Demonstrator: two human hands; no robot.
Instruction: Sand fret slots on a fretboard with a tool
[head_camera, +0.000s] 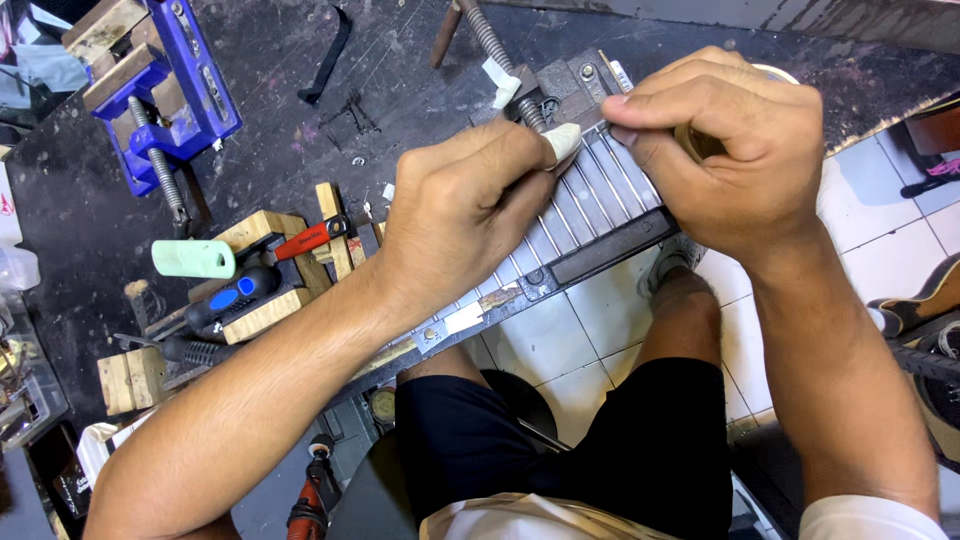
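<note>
A dark fretboard with several metal frets (590, 205) lies clamped in a grey vise (560, 85) at the edge of the black bench. My left hand (455, 215) rests on the fretboard, its thumb pressing a strip of pale tape (562, 140) onto the wood near the vise. My right hand (730, 150) hovers over the far end of the fretboard and grips a roll of tape (705, 140), mostly hidden under the fingers. The tape runs between the two hands.
A blue vise (165, 95) stands at the back left. Wooden blocks (265, 300), a mint-green handle (195, 258) and blue and red handled tools (235, 290) lie left of my arm. A threaded vise screw (490, 40) juts back. Below are white floor tiles (560, 340) and my legs.
</note>
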